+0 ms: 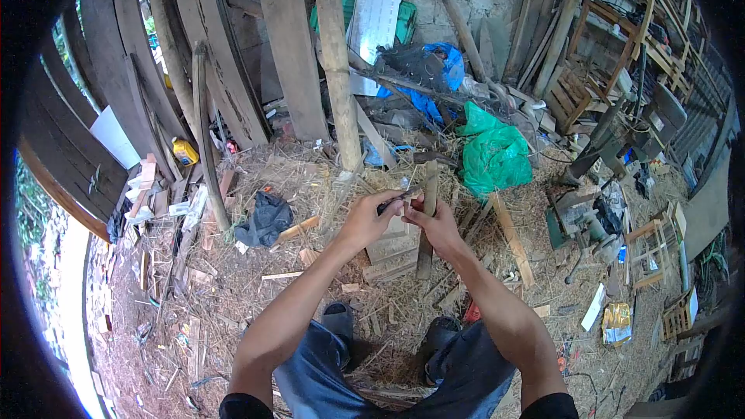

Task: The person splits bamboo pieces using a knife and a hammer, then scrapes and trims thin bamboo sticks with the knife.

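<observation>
My left hand is closed around a slim dark tool, which looks like a knife and points to the right. Close beside it, my right hand is closed in a pinch, its fingertips almost meeting those of the left. What it pinches is too small to make out. A narrow wooden post shows above and below my right hand, which covers its middle. I cannot tell whether the hand touches it. Under the hands, pieces of board lie on the straw-strewn ground.
A green plastic bag lies ahead to the right, a black bag to the left. An upright pole stands in front, with planks leaning left of it. Farther right is a metal machine. Wood scraps litter the floor around my feet.
</observation>
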The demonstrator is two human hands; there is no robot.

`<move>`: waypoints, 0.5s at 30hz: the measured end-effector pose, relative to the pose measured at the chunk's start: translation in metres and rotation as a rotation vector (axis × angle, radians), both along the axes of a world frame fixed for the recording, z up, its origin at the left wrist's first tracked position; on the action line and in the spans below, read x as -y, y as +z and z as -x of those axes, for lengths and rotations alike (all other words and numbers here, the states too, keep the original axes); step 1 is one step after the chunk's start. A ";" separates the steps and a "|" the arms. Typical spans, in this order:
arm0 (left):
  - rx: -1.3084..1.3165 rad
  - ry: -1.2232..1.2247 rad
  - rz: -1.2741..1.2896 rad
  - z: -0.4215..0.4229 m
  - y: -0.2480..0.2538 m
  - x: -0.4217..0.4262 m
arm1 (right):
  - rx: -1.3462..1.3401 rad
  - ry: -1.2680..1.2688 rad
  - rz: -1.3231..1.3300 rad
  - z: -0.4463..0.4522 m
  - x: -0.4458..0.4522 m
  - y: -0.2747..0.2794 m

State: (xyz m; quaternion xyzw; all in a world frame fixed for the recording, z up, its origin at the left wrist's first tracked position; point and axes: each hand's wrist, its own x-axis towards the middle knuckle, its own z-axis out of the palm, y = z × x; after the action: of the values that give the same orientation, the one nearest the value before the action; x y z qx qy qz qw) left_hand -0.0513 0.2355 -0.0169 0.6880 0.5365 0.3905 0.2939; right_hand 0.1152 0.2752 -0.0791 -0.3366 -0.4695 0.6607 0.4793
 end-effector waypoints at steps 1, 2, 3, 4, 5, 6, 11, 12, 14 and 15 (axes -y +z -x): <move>0.001 0.001 -0.001 0.001 -0.001 -0.001 | -0.011 0.013 -0.029 -0.001 -0.001 -0.002; 0.019 -0.023 -0.007 0.002 -0.002 -0.002 | -0.023 0.028 -0.056 -0.001 -0.001 -0.005; 0.036 -0.048 -0.013 0.003 -0.003 -0.001 | -0.021 0.031 -0.055 0.000 0.003 -0.001; 0.036 -0.048 -0.015 0.005 -0.003 -0.002 | -0.004 0.022 -0.055 0.000 0.006 0.003; 0.023 -0.059 -0.041 0.007 -0.004 -0.002 | 0.012 0.012 -0.056 0.001 0.008 0.009; 0.012 -0.069 -0.058 0.006 0.000 0.002 | 0.013 0.012 -0.052 0.001 0.007 0.007; -0.018 -0.050 0.080 0.006 0.012 0.010 | 0.028 0.065 -0.017 -0.003 0.003 0.001; -0.028 -0.054 0.063 0.007 0.012 0.011 | 0.028 0.068 -0.015 -0.003 0.004 0.002; -0.024 -0.052 0.075 0.010 0.009 0.010 | 0.022 0.070 0.001 -0.003 0.007 0.006; -0.020 -0.054 0.084 0.010 0.008 0.009 | 0.022 0.072 0.000 -0.003 0.007 0.007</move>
State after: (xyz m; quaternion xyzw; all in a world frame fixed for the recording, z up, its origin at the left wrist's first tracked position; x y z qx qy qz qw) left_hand -0.0616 0.2266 -0.0086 0.6932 0.5365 0.3525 0.3276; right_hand 0.1180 0.2685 -0.0722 -0.3268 -0.4866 0.6738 0.4498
